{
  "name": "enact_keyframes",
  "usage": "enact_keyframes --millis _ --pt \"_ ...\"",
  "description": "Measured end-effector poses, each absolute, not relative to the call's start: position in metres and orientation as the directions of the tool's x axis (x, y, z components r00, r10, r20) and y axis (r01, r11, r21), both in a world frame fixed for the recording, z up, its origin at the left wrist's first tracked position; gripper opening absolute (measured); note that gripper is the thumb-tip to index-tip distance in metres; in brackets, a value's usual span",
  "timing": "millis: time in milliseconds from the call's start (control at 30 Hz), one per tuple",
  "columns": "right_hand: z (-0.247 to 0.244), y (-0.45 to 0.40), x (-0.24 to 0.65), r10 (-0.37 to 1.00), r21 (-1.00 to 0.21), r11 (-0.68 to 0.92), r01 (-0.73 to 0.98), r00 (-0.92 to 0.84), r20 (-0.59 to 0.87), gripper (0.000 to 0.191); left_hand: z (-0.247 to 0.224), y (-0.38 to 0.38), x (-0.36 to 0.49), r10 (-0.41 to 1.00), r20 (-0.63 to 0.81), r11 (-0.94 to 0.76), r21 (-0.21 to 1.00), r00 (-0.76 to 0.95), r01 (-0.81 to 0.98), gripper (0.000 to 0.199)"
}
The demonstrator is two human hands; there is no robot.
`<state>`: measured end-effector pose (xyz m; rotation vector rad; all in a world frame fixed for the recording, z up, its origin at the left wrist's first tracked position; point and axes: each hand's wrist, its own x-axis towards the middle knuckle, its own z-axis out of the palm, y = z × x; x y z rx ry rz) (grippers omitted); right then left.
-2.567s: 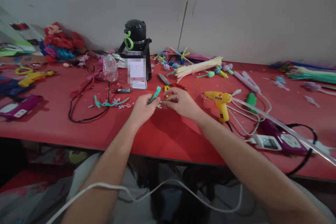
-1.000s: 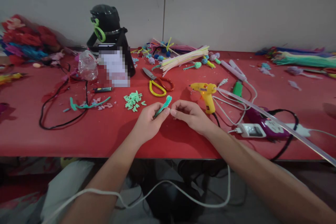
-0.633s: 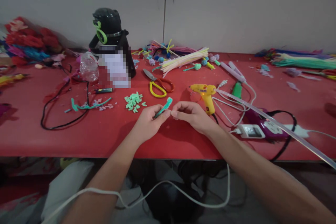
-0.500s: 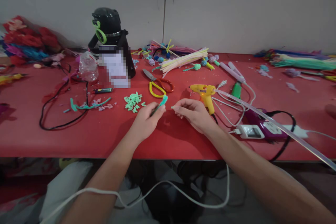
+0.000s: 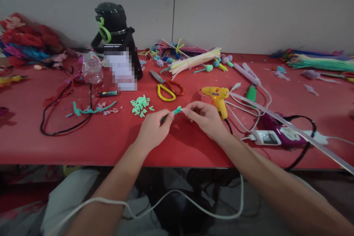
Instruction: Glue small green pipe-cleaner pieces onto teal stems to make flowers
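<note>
My left hand [image 5: 153,129] pinches a short teal pipe-cleaner stem [image 5: 177,110] just above the red table [image 5: 116,136], near its front edge. My right hand [image 5: 206,116] meets it from the right, fingertips closed on the stem's fuzzy tip. A small heap of cut mint-green bits [image 5: 140,105] lies just left of my left hand. Yellow-handled scissors [image 5: 165,87] rest behind the hands. A yellow glue gun [image 5: 217,96] stands right beside my right hand.
A black kettle-like jug [image 5: 114,29] and a crushed plastic bottle [image 5: 91,68] stand at the back left. A black cable [image 5: 63,114] loops at left. Pipe-cleaner bundles [image 5: 195,61] lie behind. A power strip [image 5: 267,137] and cords [image 5: 249,112] lie at right.
The hands parted briefly half a second ago, then came together again on the teal stem. The stem now lies flatter, and less of it shows beyond my left fingers.
</note>
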<state>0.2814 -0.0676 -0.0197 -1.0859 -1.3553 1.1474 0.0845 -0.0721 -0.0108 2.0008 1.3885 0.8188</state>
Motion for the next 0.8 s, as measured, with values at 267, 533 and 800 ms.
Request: enact_keyframes --millis 267,533,800 --pt "-0.0191 -0.0674 0.2813 0.981 -0.987 0.156 0.047 -0.125 0.149 0.033 -0.0091 -0.0735 0.0855 0.943 0.163 -0.317 0.709 0.291 0.63 0.035" --pt "-0.0209 -0.0673 0.2805 0.982 -0.98 0.171 0.099 -0.093 0.162 0.036 -0.0105 -0.0728 0.0837 0.942 0.134 -0.306 0.721 0.309 0.622 0.034" --pt "-0.0236 -0.0656 0.2803 0.989 -0.985 0.149 0.091 -0.04 0.146 0.038 -0.0105 -0.0726 0.0841 0.941 0.135 -0.309 0.714 0.311 0.628 0.03"
